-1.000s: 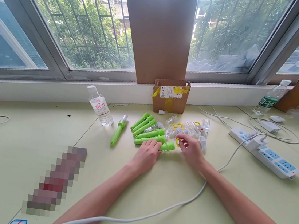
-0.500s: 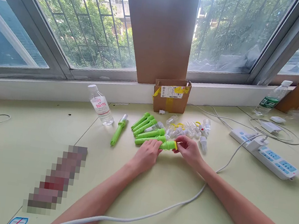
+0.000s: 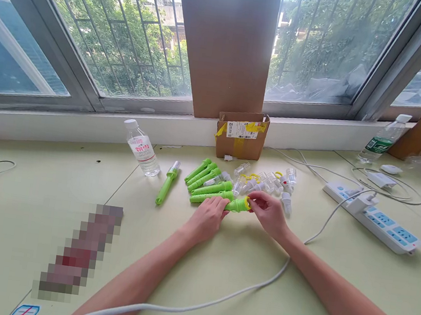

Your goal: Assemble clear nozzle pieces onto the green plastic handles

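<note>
Now | left hand (image 3: 206, 218) grips green tube (image 3: 235, 205), lying left-right | right hand (image 3: 269, 214) pinches yellow ring (image 3: 248, 201) at its right end

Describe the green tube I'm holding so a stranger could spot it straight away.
Start at the small cardboard box against the window ledge. In front of it lies a row of green tubes, and the green tube is the one nearest you. Only it is gripped by the left hand, with the right hand pinching its end.
</note>
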Tool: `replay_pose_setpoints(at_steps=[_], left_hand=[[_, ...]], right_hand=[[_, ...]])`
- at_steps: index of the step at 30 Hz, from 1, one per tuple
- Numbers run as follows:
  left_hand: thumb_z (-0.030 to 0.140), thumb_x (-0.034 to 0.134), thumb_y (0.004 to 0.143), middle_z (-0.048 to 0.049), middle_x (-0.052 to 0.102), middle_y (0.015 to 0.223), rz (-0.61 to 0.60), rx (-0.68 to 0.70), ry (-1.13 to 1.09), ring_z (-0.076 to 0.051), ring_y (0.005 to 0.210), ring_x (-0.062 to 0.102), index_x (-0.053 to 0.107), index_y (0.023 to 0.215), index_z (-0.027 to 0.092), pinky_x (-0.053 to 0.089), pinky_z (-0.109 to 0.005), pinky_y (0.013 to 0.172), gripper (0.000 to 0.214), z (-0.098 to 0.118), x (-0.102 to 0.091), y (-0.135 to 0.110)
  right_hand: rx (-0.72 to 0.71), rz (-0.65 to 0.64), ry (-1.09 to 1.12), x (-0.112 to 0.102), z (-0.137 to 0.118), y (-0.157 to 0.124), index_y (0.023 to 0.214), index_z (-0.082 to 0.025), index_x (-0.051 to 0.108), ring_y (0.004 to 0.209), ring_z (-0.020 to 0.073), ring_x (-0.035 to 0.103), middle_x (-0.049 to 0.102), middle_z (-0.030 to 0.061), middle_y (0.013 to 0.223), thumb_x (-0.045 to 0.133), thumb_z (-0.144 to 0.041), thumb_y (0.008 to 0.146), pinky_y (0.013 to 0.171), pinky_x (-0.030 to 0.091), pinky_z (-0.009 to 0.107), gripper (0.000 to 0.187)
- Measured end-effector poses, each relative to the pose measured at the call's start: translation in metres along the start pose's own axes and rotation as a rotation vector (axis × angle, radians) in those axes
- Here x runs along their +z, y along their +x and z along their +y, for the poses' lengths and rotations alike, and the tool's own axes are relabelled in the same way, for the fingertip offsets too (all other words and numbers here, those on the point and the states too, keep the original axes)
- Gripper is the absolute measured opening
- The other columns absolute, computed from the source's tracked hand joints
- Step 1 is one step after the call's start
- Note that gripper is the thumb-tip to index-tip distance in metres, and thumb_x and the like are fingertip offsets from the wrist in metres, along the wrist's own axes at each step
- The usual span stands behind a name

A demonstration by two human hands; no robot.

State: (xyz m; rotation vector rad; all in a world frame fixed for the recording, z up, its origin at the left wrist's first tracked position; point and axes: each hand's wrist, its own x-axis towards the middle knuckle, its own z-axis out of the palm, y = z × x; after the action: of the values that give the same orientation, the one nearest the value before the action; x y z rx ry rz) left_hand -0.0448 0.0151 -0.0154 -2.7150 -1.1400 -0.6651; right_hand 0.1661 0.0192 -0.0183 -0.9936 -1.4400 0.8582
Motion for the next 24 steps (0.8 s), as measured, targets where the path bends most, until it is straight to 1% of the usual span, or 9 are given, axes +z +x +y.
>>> replay_pose_setpoints(at_steps=[3,11,15,20,24], left_hand=[[0.021,0.036,0.094,-0.0080,0.060,0.096,0.006,0.011,-0.013,-0.023,0.086,0.057,0.045,0.111,0.017,0.047,-0.037,0.074,0.019,0.001,0.001,0.000],[0.020,0.037,0.094,-0.0087,0.060,0.097,0.047,-0.027,-0.012,-0.023,0.087,0.058,0.046,0.112,0.016,0.048,-0.038,0.075,0.020,0.001,0.002,0.000],[0.021,0.037,0.094,-0.0094,0.061,0.098,0.053,-0.047,-0.030,-0.024,0.089,0.058,0.046,0.111,0.016,0.048,-0.039,0.077,0.020,0.001,0.002,-0.001],[0.020,0.038,0.093,-0.0101,0.062,0.100,0.091,-0.079,-0.095,-0.024,0.093,0.059,0.045,0.112,0.016,0.049,-0.039,0.079,0.020,0.000,0.002,0.000],[0.021,0.038,0.093,-0.0095,0.062,0.099,0.124,-0.069,-0.104,-0.023,0.092,0.061,0.044,0.114,0.017,0.050,-0.037,0.077,0.022,0.000,0.001,-0.001]], right_hand=[[-0.024,0.017,-0.027,-0.001,0.001,0.001,0.085,-0.019,0.065,0.064,0.0167,0.064,0.066,0.0041,0.076,0.067,-0.037,0.078,0.058,0.059,0.032,0.020],[0.007,-0.048,0.021,-0.003,0.002,-0.001,0.088,-0.019,0.065,0.068,0.0187,0.067,0.067,0.0040,0.077,0.066,-0.041,0.079,0.060,0.062,0.035,0.024],[-0.052,-0.069,-0.068,-0.004,-0.005,-0.003,0.095,-0.018,0.067,0.067,0.0191,0.068,0.069,0.0057,0.080,0.063,-0.038,0.082,0.060,0.061,0.035,0.024],[-0.132,-0.067,-0.176,-0.003,-0.010,-0.003,0.103,-0.018,0.066,0.069,0.0191,0.069,0.070,0.0090,0.095,0.063,-0.036,0.083,0.057,0.060,0.032,0.027],[-0.140,-0.048,-0.183,-0.002,-0.009,-0.003,0.102,-0.019,0.065,0.067,0.0178,0.069,0.070,0.0078,0.092,0.063,-0.036,0.082,0.057,0.060,0.031,0.026]])
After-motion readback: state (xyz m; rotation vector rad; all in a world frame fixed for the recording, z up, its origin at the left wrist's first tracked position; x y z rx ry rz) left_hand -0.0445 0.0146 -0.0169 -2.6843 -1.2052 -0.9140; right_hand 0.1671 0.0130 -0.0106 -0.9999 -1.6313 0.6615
